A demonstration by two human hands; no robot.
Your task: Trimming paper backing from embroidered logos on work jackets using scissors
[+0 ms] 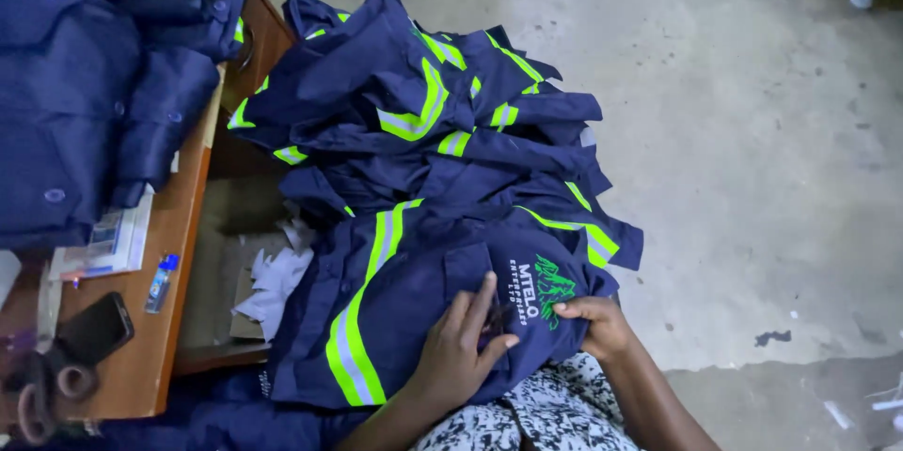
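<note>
Left hand (461, 343) is lying open, fingers spread flat on navy work jacket (423, 310) | right hand (591, 319) is pinching jacket's fabric beside green emblem (553, 286) | jacket is draping over lap, fronting garment pile (433, 122) beside wooden table (165, 263)

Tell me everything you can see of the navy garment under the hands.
The navy garment looks like woven workwear cloth with yellow-green reflective stripes with grey centres and a green and white emblem on a pocket. It lies crumpled across the person's lap, at the near end of a pile of similar garments. The left hand rests flat on it; the right hand pinches the fabric beside the emblem.
</note>
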